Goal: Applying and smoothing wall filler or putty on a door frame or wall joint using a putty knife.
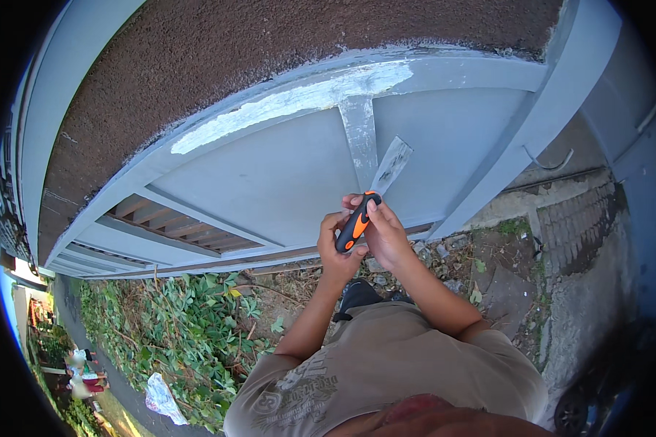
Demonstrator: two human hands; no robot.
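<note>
A putty knife (357,223) with a black and orange handle is held between my two hands. Its flat metal blade points up and slightly right, smeared with grey-white residue. My left hand (332,240) closes on the left side and lower end of the handle. On the other side, my right hand (388,234) grips it near the blade, thumb along the handle. Beyond the blade stands a grey panelled wooden wall (262,175). A rough white patch (299,98) runs along its upper rail, and the short upright (358,127) below it looks scuffed.
Brown rough-textured wall (270,36) rises above the rail. Leafy plants (189,320) and stones cover the ground at my feet. A slatted vent (175,226) sits low on the left, a curved metal hook (550,166) on the right. People (84,375) are far off at lower left.
</note>
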